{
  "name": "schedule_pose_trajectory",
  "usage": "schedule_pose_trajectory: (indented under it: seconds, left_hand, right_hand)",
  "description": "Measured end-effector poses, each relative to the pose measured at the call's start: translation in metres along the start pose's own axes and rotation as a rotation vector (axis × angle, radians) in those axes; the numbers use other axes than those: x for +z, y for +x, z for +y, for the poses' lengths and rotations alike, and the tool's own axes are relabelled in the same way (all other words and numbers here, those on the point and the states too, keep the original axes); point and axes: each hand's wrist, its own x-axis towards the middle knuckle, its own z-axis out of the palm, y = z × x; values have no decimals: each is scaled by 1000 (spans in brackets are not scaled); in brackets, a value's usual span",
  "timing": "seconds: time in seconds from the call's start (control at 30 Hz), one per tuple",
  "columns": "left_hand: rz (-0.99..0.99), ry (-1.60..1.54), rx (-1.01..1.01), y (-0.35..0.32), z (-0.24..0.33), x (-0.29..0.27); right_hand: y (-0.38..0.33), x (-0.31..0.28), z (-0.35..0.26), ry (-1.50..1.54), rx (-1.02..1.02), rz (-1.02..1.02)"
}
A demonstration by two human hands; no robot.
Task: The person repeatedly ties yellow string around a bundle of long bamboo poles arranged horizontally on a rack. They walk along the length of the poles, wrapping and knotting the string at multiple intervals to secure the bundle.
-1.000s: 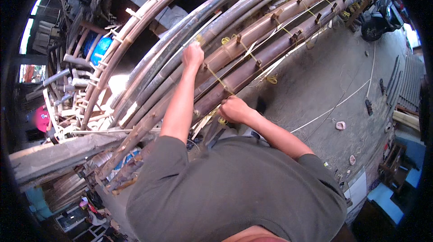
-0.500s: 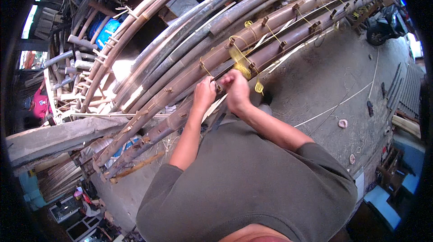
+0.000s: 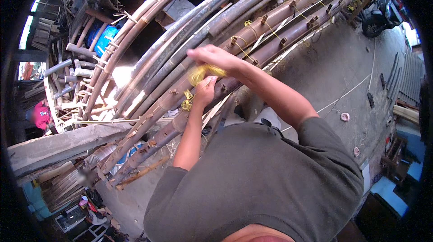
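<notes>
My left hand (image 3: pixel 205 91) is closed in a pinch on yellow string, low over the brown bamboo poles. Above and across it, my right hand (image 3: pixel 215 57) is curled, its fingertips blurred and pointing left; string seems to run from it. Between the hands a bundle of yellow string (image 3: pixel 202 74) is smeared by motion. A smaller yellow bundle (image 3: pixel 186 102) hangs beside my left hand. The two long bamboo poles (image 3: pixel 266 57) lie side by side, set with short pegs. Yellow string loops (image 3: pixel 239 41) cross between pegs farther along.
Several grey bamboo poles (image 3: pixel 180 39) curve behind, and a ladder-like bamboo frame (image 3: pixel 118 41) stands left. A concrete beam (image 3: pixel 67 143) lies at lower left. A person in a red shirt (image 3: pixel 41 115) is at far left. A motorcycle (image 3: pixel 376 23) stands far right on the grey floor (image 3: pixel 324 70).
My right hand has swung left and up across my left hand, and the large yellow bundle has moved left with it. My left hand has stayed near the same spot on the poles.
</notes>
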Motion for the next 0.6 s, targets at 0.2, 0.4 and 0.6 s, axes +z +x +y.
schedule_pose_trajectory:
  seconds: [0.2,0.4,0.6]
  left_hand:
    - [4,-83,41,10,50,-18]
    - [103,-584,98,65,79,-64]
    - [125,275,-54,160,-9,-32]
  right_hand:
    - [-137,6,121,-629,93,-308]
    - [-132,-3,177,-639,110,-83]
    - [-135,-2,171,-390,175,-3]
